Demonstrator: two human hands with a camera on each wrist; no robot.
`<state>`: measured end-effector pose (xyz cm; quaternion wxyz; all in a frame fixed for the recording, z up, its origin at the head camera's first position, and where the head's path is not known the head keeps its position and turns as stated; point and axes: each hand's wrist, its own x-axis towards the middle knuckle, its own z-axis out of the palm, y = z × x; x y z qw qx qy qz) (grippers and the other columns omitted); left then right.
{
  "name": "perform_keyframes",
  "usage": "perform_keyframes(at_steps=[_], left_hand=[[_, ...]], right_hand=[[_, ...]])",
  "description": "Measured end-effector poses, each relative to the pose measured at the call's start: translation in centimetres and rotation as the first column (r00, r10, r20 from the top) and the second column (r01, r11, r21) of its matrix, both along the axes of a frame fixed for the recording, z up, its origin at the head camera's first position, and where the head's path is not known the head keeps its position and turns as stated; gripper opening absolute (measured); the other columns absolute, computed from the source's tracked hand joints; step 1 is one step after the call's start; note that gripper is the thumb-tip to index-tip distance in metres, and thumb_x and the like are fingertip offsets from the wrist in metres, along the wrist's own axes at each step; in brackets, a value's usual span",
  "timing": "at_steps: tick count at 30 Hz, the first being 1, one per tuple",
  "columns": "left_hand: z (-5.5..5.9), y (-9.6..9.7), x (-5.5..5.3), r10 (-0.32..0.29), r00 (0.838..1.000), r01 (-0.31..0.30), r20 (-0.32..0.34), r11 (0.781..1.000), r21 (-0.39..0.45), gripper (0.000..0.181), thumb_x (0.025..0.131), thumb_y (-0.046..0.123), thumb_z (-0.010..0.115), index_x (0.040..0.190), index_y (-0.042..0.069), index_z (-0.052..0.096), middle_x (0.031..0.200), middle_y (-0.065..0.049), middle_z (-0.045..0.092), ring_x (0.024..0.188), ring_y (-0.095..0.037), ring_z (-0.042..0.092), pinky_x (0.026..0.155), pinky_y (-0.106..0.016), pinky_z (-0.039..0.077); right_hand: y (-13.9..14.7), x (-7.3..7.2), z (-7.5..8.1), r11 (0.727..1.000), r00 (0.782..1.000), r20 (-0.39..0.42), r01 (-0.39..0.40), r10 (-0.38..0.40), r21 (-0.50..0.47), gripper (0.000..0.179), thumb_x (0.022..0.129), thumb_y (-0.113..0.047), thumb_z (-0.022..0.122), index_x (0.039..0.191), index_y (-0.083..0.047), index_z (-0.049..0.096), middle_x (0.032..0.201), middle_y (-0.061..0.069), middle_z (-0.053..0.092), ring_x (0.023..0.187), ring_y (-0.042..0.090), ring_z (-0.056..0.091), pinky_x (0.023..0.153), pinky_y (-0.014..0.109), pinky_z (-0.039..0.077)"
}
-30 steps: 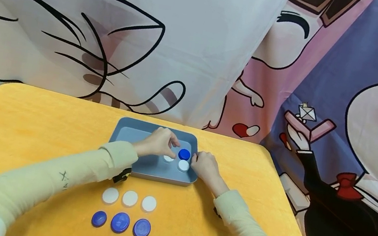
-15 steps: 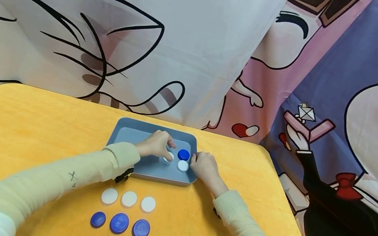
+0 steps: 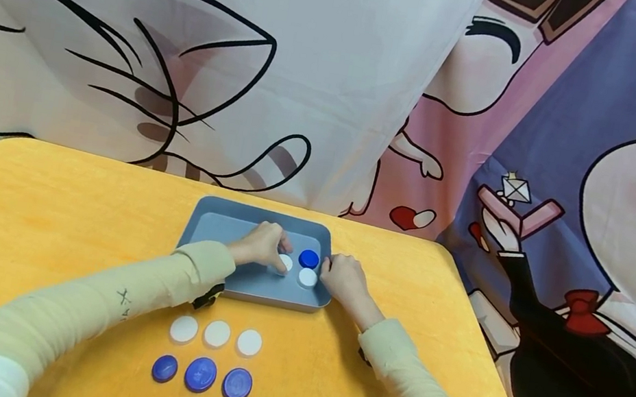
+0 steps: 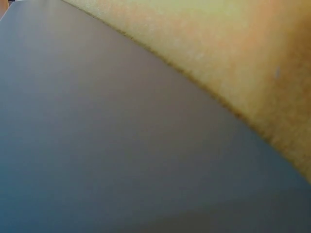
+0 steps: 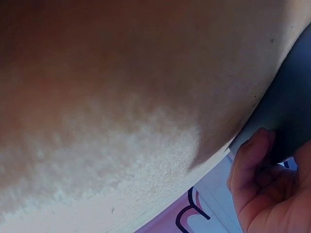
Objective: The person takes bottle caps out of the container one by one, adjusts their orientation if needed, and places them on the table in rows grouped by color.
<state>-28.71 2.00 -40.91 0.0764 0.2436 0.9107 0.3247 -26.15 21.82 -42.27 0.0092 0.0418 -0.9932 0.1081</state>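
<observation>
Inside a shallow grey-blue tray (image 3: 213,227), my left hand (image 3: 260,245) pinches a white bottle cap (image 3: 285,263) between thumb and fingers. Right of that cap lie a blue bottle cap (image 3: 309,259) and, just in front of it, another white bottle cap (image 3: 307,279). My right hand (image 3: 345,278) grips the tray's right rim with curled fingers. The right wrist view has the fingers (image 5: 252,167) bent at the dark tray edge (image 5: 291,92). Only the tray's plain surface and part of my arm fill the left wrist view.
On the yellow tabletop (image 3: 72,215), in front of the tray, a row of three white caps (image 3: 217,334) lies above a row of three blue caps (image 3: 200,374). A cartoon-printed curtain (image 3: 359,94) hangs behind the table and along its right side.
My left hand has come down slightly and its thumb and fingers have closed on the white cap. The right hand has stayed at the tray's rim.
</observation>
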Motion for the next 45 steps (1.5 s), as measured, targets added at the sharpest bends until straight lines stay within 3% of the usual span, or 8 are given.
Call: perform_keyframes(at_steps=[11, 35, 45], left_hand=[[-0.1, 0.5, 0.2, -0.006, 1.000, 0.006, -0.013, 0.999, -0.054, 0.039, 0.065, 0.010, 0.087, 0.098, -0.004, 0.072, 0.098, -0.014, 0.073, 0.091, -0.022, 0.068, 0.085, -0.035, 0.055], [-0.4, 0.3, 0.5, 0.015, 1.000, -0.014, -0.016, 1.000, 0.011, 0.038, 0.066, 0.011, 0.086, 0.099, -0.003, 0.073, 0.098, -0.014, 0.073, 0.089, -0.021, 0.067, 0.080, -0.034, 0.056], [-0.1, -0.1, 1.0, -0.016, 0.999, 0.018, -0.042, 0.999, 0.041, 0.038, 0.065, 0.015, 0.086, 0.096, -0.001, 0.073, 0.092, -0.011, 0.074, 0.084, -0.018, 0.066, 0.078, -0.032, 0.056]], right_hand=[[0.1, -0.1, 0.1, 1.000, 1.000, -0.011, -0.006, 0.006, 0.011, 0.041, 0.096, -0.020, 0.051, 0.057, -0.009, 0.052, 0.050, 0.002, 0.044, 0.047, 0.017, 0.048, 0.046, 0.024, 0.034], [0.0, 0.1, 0.2, 1.000, 1.000, 0.014, 0.006, -0.005, -0.013, 0.041, 0.096, -0.020, 0.051, 0.057, -0.008, 0.053, 0.050, 0.002, 0.044, 0.048, 0.017, 0.048, 0.047, 0.023, 0.035], [-0.1, 0.1, 0.2, 1.000, 1.000, 0.005, 0.006, -0.006, -0.004, 0.041, 0.096, -0.020, 0.051, 0.057, -0.008, 0.053, 0.051, 0.002, 0.045, 0.048, 0.017, 0.049, 0.046, 0.023, 0.035]])
